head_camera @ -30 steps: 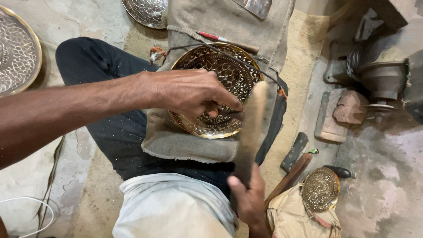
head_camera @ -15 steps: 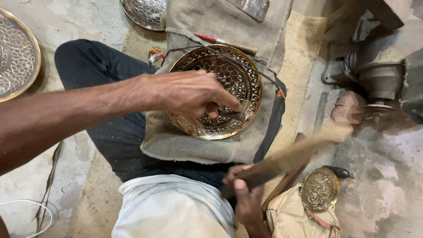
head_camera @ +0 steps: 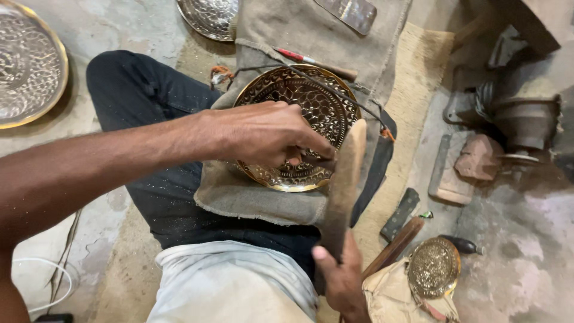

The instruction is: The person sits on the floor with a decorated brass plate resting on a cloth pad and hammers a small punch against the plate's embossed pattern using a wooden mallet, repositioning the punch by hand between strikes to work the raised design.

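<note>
- Brass plate [head_camera: 305, 113], round and densely embossed, is being seen from the head camera near the middle of the frame, lying on a grey burlap cloth [head_camera: 263, 200] that is draped over a dark-trousered leg [head_camera: 143, 101].
- The left hand [head_camera: 263, 134] is being reached in from nine o'clock across the plate; its fingers [head_camera: 311, 146] are being curled together and pinched on a small tool at the plate's five o'clock part, the tool itself being mostly hidden by the fingertips.
- The right hand [head_camera: 341, 278] is being shown at six o'clock, its fingers wrapped tightly round the lower end of a wooden mallet [head_camera: 345, 179], with the thumb laid across the handle.
- The mallet is being held nearly upright, its flat head reaching the plate's four o'clock edge, just beside the left fingertips; whether it is touching the tool cannot be told.
- A thin dark wire [head_camera: 335, 93] is being seen running across the plate's upper face towards three o'clock.
- A red-handled tool [head_camera: 317, 61] is lying on the cloth at twelve o'clock of the plate.
- A large silver tray [head_camera: 27, 63] is lying on the floor at ten o'clock, well apart from the hands.
- A small embossed brass disc [head_camera: 433, 268] is resting at four o'clock, near the right hand, with wooden sticks [head_camera: 394, 245] beside it.
</note>
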